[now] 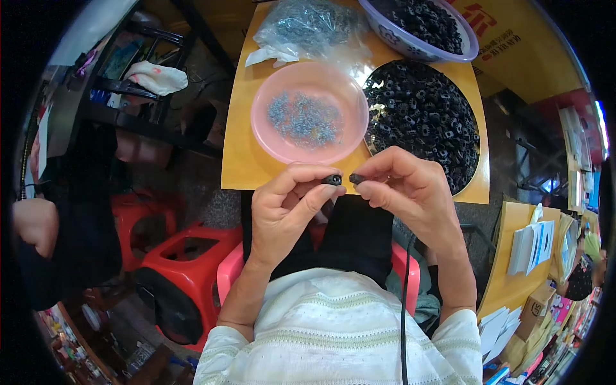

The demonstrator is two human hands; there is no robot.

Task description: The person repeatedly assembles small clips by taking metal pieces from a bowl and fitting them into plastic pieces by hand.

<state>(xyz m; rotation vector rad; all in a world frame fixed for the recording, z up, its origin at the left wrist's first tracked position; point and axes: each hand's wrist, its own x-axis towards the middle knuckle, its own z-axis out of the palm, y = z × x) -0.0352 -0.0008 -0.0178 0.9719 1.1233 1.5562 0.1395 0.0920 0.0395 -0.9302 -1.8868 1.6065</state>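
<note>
Between thumb and index finger, my left hand (292, 202) pinches a small black plastic part (332, 180) with a hole in its end. My right hand (404, 189) pinches a second small black part (357, 179), held just to the right of the first, with a narrow gap between them. Both hands are over the near edge of the yellow table. Beyond my left hand, a pink plastic bowl (269, 146) holds a heap of tiny silvery metal pieces (305, 120). Past my right hand lies a round tray piled with small black plastic parts (423, 115).
At the table's far side are a clear bag of small grey pieces (311, 29) and a lilac basin (471, 48) of black parts. Red stools (192, 256) stand left of my pink chair (230, 269). Another person's hand (36, 226) shows at far left. A black cord (404, 321) hangs down my front.
</note>
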